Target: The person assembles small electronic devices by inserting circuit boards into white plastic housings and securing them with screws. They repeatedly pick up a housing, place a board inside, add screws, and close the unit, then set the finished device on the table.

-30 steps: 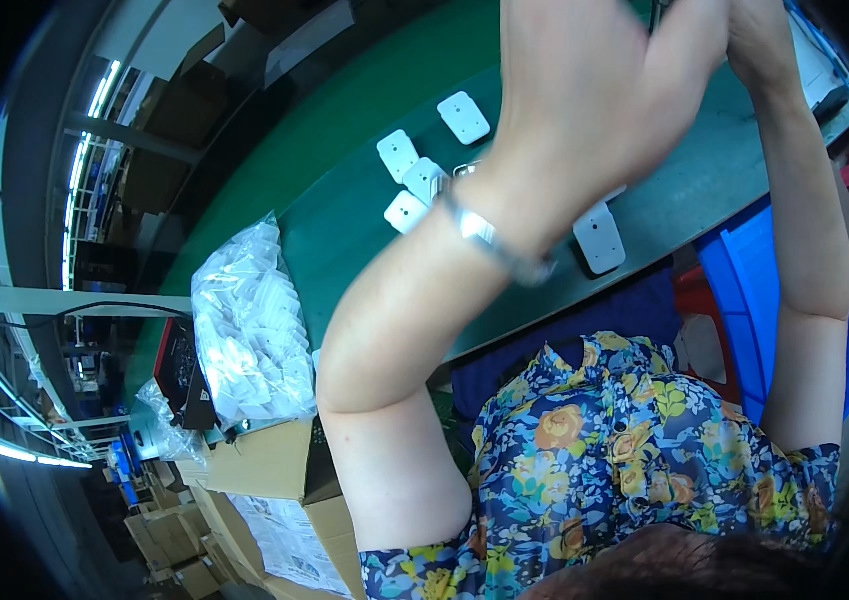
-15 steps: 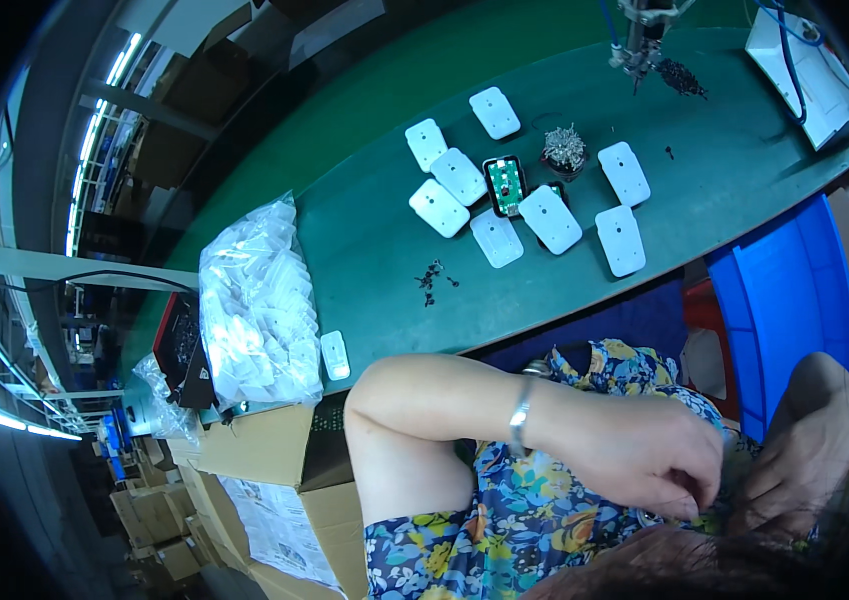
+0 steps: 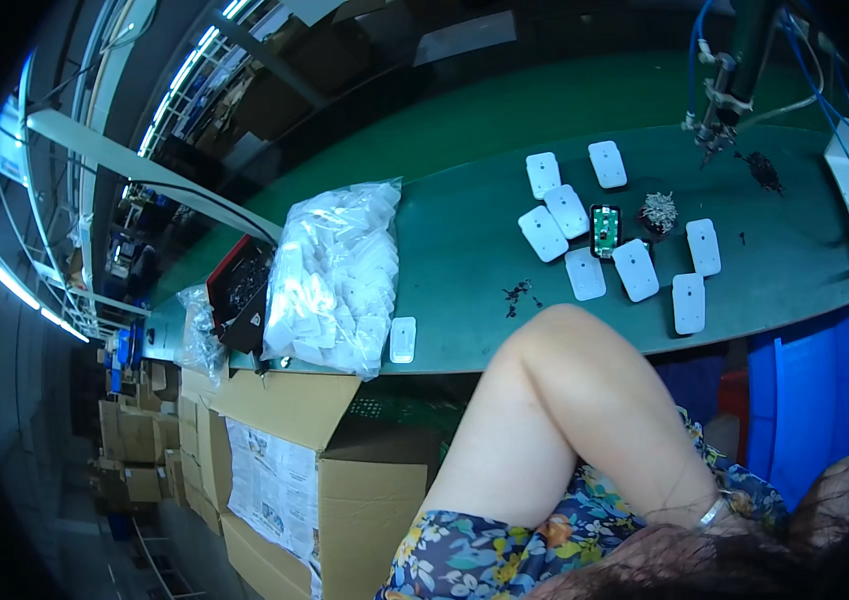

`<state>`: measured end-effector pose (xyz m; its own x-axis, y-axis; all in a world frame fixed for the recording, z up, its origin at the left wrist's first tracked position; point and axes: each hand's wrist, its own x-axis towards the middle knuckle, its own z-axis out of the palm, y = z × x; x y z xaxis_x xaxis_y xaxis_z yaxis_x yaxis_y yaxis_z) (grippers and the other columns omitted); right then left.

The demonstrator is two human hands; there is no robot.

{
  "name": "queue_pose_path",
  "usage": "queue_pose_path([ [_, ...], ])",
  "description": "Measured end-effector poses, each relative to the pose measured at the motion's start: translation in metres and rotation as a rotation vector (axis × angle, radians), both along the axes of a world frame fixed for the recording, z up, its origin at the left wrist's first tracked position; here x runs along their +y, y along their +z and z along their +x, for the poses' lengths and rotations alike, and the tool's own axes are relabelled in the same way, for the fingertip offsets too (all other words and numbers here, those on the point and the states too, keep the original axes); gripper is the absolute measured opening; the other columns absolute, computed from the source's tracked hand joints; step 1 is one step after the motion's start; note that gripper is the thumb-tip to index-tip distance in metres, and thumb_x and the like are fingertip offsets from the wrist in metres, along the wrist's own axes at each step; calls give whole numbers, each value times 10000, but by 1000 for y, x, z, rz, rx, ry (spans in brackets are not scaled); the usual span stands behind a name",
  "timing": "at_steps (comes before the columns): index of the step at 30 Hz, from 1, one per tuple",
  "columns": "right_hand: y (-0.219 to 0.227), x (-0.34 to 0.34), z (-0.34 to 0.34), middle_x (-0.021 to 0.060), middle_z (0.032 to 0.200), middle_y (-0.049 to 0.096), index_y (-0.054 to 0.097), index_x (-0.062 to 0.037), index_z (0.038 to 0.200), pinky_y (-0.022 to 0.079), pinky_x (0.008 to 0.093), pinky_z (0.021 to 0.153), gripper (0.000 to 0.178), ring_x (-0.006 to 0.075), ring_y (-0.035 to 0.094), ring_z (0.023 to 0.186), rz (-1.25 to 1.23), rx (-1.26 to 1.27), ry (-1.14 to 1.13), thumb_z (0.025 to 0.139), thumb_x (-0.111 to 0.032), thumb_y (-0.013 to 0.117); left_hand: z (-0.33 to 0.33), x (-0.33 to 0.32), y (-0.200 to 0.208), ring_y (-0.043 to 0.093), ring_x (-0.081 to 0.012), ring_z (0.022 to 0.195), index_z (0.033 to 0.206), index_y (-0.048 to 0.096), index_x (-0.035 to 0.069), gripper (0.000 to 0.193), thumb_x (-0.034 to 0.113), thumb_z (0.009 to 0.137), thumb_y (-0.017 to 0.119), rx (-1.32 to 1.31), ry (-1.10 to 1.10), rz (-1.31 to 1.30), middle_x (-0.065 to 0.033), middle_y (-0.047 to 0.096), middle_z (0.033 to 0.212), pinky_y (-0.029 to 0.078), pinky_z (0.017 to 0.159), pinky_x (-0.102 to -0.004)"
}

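A green bench [image 3: 465, 240] curves across the frame's middle in a dim workshop. White covers [image 3: 613, 245] lie clustered right of centre around a small circuit board [image 3: 605, 230]. A clear bag [image 3: 335, 275] of white parts sits left of centre, above an open carton [image 3: 305, 450]. One bent forearm [image 3: 565, 420] fills the lower centre; both hands are out of sight at the bottom right, so their grip cannot be told.
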<state>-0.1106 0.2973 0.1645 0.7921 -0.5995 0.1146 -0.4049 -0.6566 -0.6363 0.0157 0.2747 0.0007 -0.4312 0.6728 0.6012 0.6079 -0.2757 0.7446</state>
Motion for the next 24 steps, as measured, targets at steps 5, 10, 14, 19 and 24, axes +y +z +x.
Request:
queue_pose_path([
  [5, 3, -4, 6, 105, 879, 577, 591, -6, 880, 489, 313, 634, 261, 217, 582, 767, 92, 3, -19, 641, -112, 593, -1, -4, 4, 575, -254, 762, 847, 595, -11, 160, 127, 769, 608, 12, 3, 26, -146, 605, 818, 449, 656, -344],
  [10, -5, -7, 9, 97, 917, 583, 591, -22, 893, 489, 336, 645, 280, 229, 582, 783, 160, -38, -46, 635, -129, 613, 0, -9, 6, 577, -253, 774, 858, 597, -10, 160, 124, 771, 611, 13, 1, 49, -145, 607, 833, 450, 665, -343],
  [14, -20, -13, -3, 88, 944, 588, 591, -35, 905, 490, 358, 652, 293, 239, 581, 797, 173, -154, -124, 633, -140, 628, 5, -11, 7, 579, -252, 784, 866, 599, -8, 162, 123, 772, 613, 12, 31, 59, -144, 609, 845, 450, 672, -342],
  [19, -120, -9, -53, 87, 895, 627, 637, -21, 881, 486, 303, 566, 244, 178, 607, 726, 233, -550, -202, 719, -197, 685, 9, -8, 4, 580, -251, 796, 876, 601, -6, 163, 120, 774, 617, 23, 26, 49, -143, 611, 860, 451, 681, -341],
  [24, -181, -48, -20, 82, 658, 611, 648, -3, 734, 469, 297, 542, 180, 205, 587, 604, 363, -965, -408, 679, -142, 748, 18, -15, 8, 582, -250, 809, 886, 603, -4, 166, 118, 776, 620, 32, -4, 59, -142, 613, 874, 453, 690, -340],
])
